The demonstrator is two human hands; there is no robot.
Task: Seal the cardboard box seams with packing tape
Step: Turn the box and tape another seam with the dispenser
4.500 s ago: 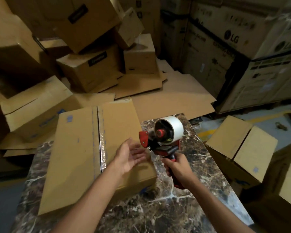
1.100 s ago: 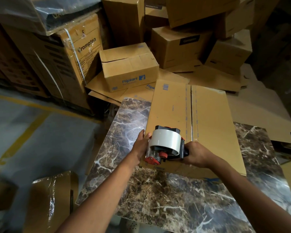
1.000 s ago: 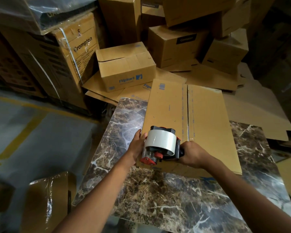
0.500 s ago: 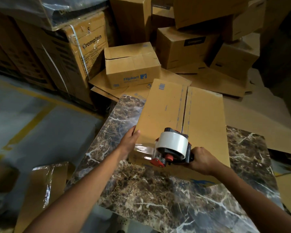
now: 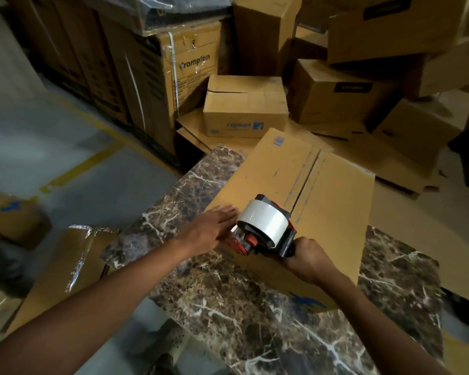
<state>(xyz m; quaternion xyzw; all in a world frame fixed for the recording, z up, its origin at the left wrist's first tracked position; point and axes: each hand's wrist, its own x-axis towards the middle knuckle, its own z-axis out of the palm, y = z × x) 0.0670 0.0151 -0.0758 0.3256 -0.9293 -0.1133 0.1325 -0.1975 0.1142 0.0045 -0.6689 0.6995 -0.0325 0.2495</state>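
Left hand (image 5: pixel 209 231): fingers straight, flat on the cardboard box (image 5: pixel 336 201) top, just beside the tape dispenser (image 5: pixel 264 228).
Right hand (image 5: pixel 306 259): curled round the dispenser's handle.
Tape dispenser: red and black, clear roll, at the box's near end, in line with the centre seam (image 5: pixel 307 177).
Cardboard box: closed, lying on the marble counter (image 5: pixel 255 307).
Behind: Flipkart box (image 5: pixel 244 112), Crompton carton (image 5: pixel 192 66).

Two hands: one left hand (image 5: pixel 211 228), one right hand (image 5: pixel 306 259). One tape gun (image 5: pixel 266 239) with one tape roll (image 5: pixel 263 223). One flat box (image 5: pixel 328 193). One stone table (image 5: pixel 255 307). At twelve o'clock, one pile of boxes (image 5: pixel 336 96), too jumbled to count.
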